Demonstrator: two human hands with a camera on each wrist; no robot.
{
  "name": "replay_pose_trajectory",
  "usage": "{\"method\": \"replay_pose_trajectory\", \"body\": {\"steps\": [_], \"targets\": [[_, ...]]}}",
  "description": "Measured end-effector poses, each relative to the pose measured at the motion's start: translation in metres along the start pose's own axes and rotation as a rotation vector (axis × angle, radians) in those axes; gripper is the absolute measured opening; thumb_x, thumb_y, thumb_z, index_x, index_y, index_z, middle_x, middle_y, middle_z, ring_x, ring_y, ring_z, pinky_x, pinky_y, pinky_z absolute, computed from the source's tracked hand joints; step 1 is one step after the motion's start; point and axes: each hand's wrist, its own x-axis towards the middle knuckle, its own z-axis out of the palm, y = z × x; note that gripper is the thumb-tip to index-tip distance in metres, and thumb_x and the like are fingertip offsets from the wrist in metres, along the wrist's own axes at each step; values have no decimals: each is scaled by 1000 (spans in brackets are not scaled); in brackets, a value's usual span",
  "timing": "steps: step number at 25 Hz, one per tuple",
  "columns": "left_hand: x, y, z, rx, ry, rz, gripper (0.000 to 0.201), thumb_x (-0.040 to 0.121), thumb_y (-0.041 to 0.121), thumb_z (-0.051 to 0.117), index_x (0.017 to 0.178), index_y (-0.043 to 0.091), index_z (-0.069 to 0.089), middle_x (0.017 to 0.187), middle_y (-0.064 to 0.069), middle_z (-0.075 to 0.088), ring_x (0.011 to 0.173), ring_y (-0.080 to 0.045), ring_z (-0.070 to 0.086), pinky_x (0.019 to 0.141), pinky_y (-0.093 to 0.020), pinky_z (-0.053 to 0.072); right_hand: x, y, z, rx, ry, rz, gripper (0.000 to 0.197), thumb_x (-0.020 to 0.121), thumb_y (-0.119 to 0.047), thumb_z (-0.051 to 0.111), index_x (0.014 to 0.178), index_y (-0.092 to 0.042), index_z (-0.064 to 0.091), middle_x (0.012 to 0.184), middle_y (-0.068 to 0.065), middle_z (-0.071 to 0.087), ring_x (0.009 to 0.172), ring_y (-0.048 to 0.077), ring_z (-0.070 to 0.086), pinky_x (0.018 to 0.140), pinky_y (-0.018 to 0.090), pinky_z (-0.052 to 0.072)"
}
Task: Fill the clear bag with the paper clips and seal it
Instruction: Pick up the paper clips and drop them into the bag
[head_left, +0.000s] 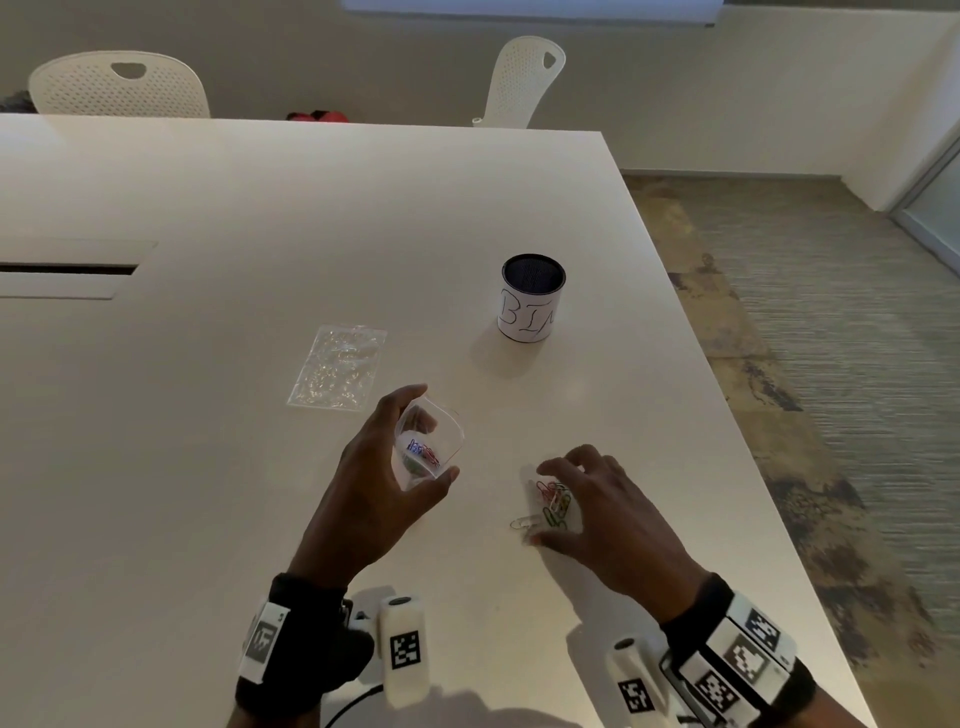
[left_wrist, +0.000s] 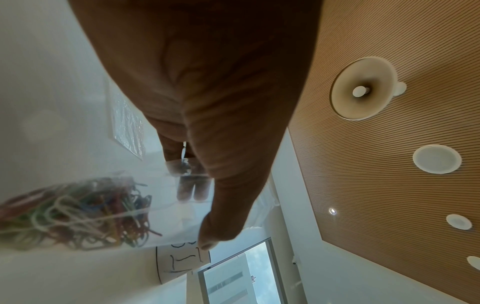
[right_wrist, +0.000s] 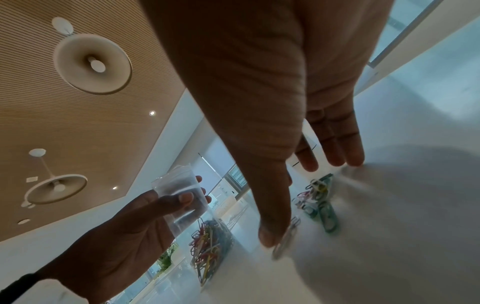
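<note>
My left hand (head_left: 434, 434) holds a small clear bag (head_left: 445, 423) upright above the white table, thumb in front and fingers behind, its mouth open at the top. Several coloured paper clips (head_left: 423, 453) lie in its bottom, and they show in the left wrist view as paper clips (left_wrist: 78, 211) inside the bag (left_wrist: 161, 216). My right hand (head_left: 540, 504) hovers with spread fingers over a small pile of loose coloured clips (head_left: 553, 501) on the table. Its thumb touches a silver clip (right_wrist: 285, 240). Nothing is held in that hand (right_wrist: 301, 197).
A black mesh cup (head_left: 532, 299) with a white label stands behind the hands. A second flat clear bag (head_left: 337, 369) lies to the back left. The table's right edge (head_left: 727, 415) runs close beside my right hand. Two white chairs stand behind the table.
</note>
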Motion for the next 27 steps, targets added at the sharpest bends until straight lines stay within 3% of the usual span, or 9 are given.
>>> {"method": "replay_pose_trajectory", "body": {"steps": [2, 4, 8, 9, 11, 15, 17, 21, 27], "targets": [[0, 0, 1, -6, -5, 2, 83, 80, 22, 87, 147, 32, 39, 115, 10, 62, 102, -14, 67, 83, -10, 52, 1, -3, 3, -89, -34, -47, 77, 78, -65, 73, 144, -36, 47, 140, -9, 43, 126, 14, 41, 100, 28, 48], [1, 1, 2, -4, -12, 3, 84, 80, 23, 87, 148, 32, 38, 116, 11, 62, 103, -13, 66, 83, -10, 52, 3, -6, 9, -123, -40, -85, 64, 82, -63, 71, 137, -36, 53, 137, -9, 45, 124, 14, 41, 97, 25, 47], [1, 1, 3, -6, -10, 7, 83, 80, 23, 87, 147, 34, 39, 115, 13, 62, 103, -11, 66, 83, -11, 53, 7, -4, 16, -60, 35, -123, 7, 98, -30, 62, 103, -26, 65, 110, -8, 57, 102, 14, 51, 78, 27, 53], [1, 1, 2, -7, -9, 6, 83, 80, 23, 87, 147, 33, 39, 115, 13, 62, 103, -11, 66, 83, -12, 54, 7, -2, 15, -61, 35, -115, 4, 99, -22, 61, 97, -23, 64, 104, -7, 57, 98, 15, 53, 75, 30, 53], [0, 1, 1, -6, -7, 5, 83, 80, 23, 87, 147, 34, 39, 115, 12, 62, 102, -11, 66, 82, -10, 53, 6, 6, 9, -71, 24, -106, 5, 99, -20, 60, 101, -22, 65, 106, -7, 57, 100, 16, 56, 76, 33, 55], [2, 0, 2, 7, -9, 6, 83, 80, 24, 87, 147, 34, 39, 116, 14, 62, 104, -6, 64, 81, -7, 50, -6, 15, -2, -122, -91, -130, 44, 90, -38, 73, 132, -33, 61, 130, -12, 51, 116, 11, 51, 90, 32, 57], [3, 0, 4, 14, -17, 7, 84, 80, 25, 87, 147, 35, 37, 117, 15, 61, 108, 0, 61, 82, -5, 50, -9, 14, -2, -119, -69, -150, 36, 92, -29, 73, 127, -31, 65, 128, -10, 55, 113, 13, 55, 89, 30, 56], [4, -1, 5, 22, -28, 6, 85, 80, 27, 87, 147, 38, 36, 117, 20, 60, 113, 6, 57, 84, -4, 49, -7, 7, 2, -116, -18, -169, 14, 100, -16, 61, 108, -22, 71, 106, -3, 62, 89, 16, 61, 73, 27, 51], [3, -2, 2, 27, -22, 3, 86, 80, 28, 87, 147, 41, 35, 117, 22, 59, 111, 6, 59, 85, -8, 53, 1, 3, -1, -75, 6, -118, 12, 99, -8, 59, 100, -16, 69, 92, -3, 60, 75, 14, 59, 60, 15, 35]]}}
